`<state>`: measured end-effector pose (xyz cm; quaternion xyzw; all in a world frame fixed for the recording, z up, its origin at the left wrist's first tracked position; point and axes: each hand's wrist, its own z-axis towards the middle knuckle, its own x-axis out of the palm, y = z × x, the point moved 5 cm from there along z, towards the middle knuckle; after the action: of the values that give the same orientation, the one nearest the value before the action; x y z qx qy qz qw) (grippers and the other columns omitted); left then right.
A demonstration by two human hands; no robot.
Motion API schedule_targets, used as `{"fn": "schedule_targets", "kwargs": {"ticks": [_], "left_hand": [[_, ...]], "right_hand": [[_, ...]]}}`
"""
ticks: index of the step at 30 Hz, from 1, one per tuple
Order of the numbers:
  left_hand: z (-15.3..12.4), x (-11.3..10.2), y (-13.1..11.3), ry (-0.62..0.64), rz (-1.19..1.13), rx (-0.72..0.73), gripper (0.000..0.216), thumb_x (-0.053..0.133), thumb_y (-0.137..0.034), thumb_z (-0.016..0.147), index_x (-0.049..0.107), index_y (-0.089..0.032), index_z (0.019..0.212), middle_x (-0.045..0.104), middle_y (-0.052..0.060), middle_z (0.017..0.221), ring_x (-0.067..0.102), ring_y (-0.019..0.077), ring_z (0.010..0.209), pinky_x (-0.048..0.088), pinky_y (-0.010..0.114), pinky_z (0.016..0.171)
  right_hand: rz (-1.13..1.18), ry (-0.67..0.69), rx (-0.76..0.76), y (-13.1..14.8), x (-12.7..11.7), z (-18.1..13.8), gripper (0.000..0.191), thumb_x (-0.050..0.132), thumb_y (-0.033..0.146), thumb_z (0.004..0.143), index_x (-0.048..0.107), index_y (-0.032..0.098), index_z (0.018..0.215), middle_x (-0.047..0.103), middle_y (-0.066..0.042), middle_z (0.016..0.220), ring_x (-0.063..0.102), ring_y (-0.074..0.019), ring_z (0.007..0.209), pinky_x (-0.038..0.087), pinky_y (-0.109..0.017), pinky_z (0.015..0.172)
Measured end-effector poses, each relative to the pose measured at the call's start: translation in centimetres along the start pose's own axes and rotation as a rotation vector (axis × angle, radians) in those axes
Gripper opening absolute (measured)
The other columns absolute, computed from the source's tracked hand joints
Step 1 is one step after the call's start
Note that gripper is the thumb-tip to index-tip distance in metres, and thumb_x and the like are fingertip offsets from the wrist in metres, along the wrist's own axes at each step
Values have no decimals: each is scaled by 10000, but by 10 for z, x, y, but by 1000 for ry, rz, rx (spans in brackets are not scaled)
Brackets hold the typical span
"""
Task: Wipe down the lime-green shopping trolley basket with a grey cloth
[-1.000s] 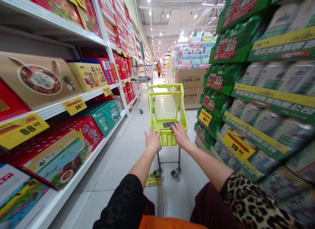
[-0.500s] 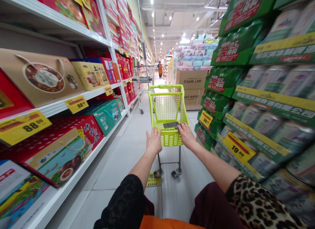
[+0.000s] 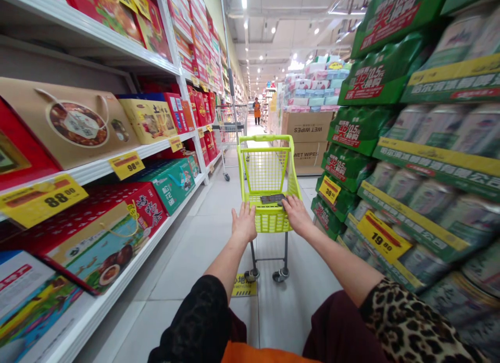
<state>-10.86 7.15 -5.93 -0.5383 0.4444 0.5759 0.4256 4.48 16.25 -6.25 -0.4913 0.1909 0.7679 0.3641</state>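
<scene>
A small lime-green shopping cart (image 3: 269, 225) stands upright in front of me on dark legs with caster wheels. Its near left corner is gripped by my left hand (image 3: 244, 223), fingers reaching forward over the rim and thumb apart. My right hand (image 3: 298, 216) closes on the near right corner, its fingertips over the edge. A flat dark object (image 3: 272, 198) lies at the near end of the basket, close to my right fingers; I cannot make out its kind. The undersides of both hands are hidden.
Shelves of gift boxes (image 3: 89, 118) line the left side. Stacked beer cans (image 3: 429, 191) and green packs (image 3: 351, 126) rise on the right. Ahead are a metal cart (image 3: 231, 127), wet-wipes cartons (image 3: 307, 127) and a distant person (image 3: 257, 112). A yellow floor sign (image 3: 244, 288) lies near the wheels.
The view has turned slightly, so shelves and stacks sit a little further right. My hands keep their place on the green cart. The distant person's posture differs slightly.
</scene>
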Motion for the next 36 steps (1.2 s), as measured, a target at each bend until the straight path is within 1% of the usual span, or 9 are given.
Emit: {"fn": "schedule_targets", "kwargs": {"ticks": [4, 9, 12, 15, 19, 21, 30, 33, 36], "left_hand": [[1, 0, -4, -19, -28, -11, 798, 520, -213, 681, 200, -113, 1404, 125, 138, 1513, 66, 270, 1394, 118, 568, 1086], [-1, -1, -4, -14, -24, -2, 801, 521, -275, 690, 205, -101, 1406, 135, 146, 1510, 68, 282, 1392, 113, 571, 1084], [-3, -1, -1, -17, 10, 12, 810, 511, -245, 688, 179, -103, 1414, 117, 137, 1515, 61, 269, 1395, 108, 570, 1086], [-4, 2, 3, -21, 49, 27, 837, 498, -193, 674, 136, -92, 1421, 95, 125, 1518, 57, 253, 1397, 94, 568, 1091], [-6, 6, 3, -33, 58, 60, 853, 487, -180, 665, 110, -60, 1421, 76, 127, 1519, 49, 248, 1397, 82, 557, 1099], [-6, 6, 2, -48, 47, 73, 834, 475, -188, 675, 121, -63, 1420, 84, 131, 1518, 52, 252, 1397, 83, 557, 1099], [-7, -1, 7, -64, 30, 80, 749, 457, -200, 715, 194, -75, 1405, 145, 139, 1509, 103, 253, 1391, 125, 536, 1099], [-8, 0, 12, -74, 42, 48, 764, 488, -174, 706, 195, -89, 1406, 127, 149, 1511, 97, 248, 1392, 122, 494, 1109], [-7, 2, 12, -68, 36, 44, 779, 491, -159, 697, 182, -98, 1409, 128, 138, 1513, 103, 235, 1392, 117, 483, 1113]], "right_hand": [[37, -45, 48, -3, 2, -1, 469, 318, 44, 841, 485, 108, 1275, 427, -161, 1369, 316, -271, 1301, 319, -444, 1035], [95, -64, -33, 52, 10, 12, 441, 350, 78, 859, 486, 116, 1277, 412, -155, 1385, 286, -276, 1316, 305, -462, 1039], [93, -73, -81, 70, 10, 15, 444, 363, 83, 857, 485, 124, 1282, 400, -156, 1395, 270, -282, 1325, 298, -481, 1038], [66, -71, -104, 58, 7, 11, 456, 359, 69, 850, 483, 128, 1285, 404, -150, 1394, 285, -285, 1318, 310, -470, 1035], [42, -66, -5, 26, 2, 4, 473, 347, 26, 831, 483, 90, 1279, 426, -174, 1370, 320, -301, 1297, 322, -472, 1028], [52, -71, 25, 23, 1, 3, 471, 336, 20, 832, 483, 80, 1275, 430, -180, 1364, 324, -298, 1295, 323, -472, 1028], [122, -67, -127, 93, 8, 25, 446, 361, 71, 851, 487, 107, 1278, 428, -169, 1371, 296, -267, 1319, 316, -452, 1037], [91, -65, -164, 82, 7, 20, 440, 360, 72, 852, 497, 104, 1269, 418, -159, 1381, 294, -270, 1320, 316, -441, 1043], [57, -59, -117, 46, 6, 11, 447, 350, 53, 844, 499, 92, 1264, 425, -163, 1374, 306, -272, 1312, 326, -439, 1042]]}}
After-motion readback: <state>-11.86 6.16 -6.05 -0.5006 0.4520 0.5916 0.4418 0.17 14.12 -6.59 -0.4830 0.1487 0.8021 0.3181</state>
